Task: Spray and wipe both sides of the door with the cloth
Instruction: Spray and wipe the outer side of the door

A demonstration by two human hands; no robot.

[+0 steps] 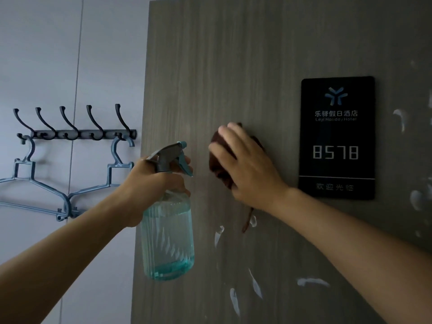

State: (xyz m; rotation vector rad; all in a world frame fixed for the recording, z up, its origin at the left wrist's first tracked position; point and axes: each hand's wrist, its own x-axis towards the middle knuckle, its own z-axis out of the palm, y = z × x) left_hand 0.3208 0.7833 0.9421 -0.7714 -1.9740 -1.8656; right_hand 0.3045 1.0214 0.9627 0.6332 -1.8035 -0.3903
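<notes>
A grey wood-grain door (233, 66) fills the right of the view, with white smears (234, 300) across its lower and right parts. My right hand (247, 164) presses a dark brown cloth (217, 167) flat against the door, fingers spread over it, left of the room sign. My left hand (152, 181) grips the neck of a clear teal spray bottle (168, 235), a finger on the trigger. Its nozzle points toward the door beside the cloth. A strip of the cloth hangs below my right wrist.
A black room-number plate (336, 139) reading 8578 is fixed to the door right of the cloth. On the pale wall at left, a dark hook rack (77, 133) carries two blue-grey hangers (42, 183). The door's left edge runs down beside the bottle.
</notes>
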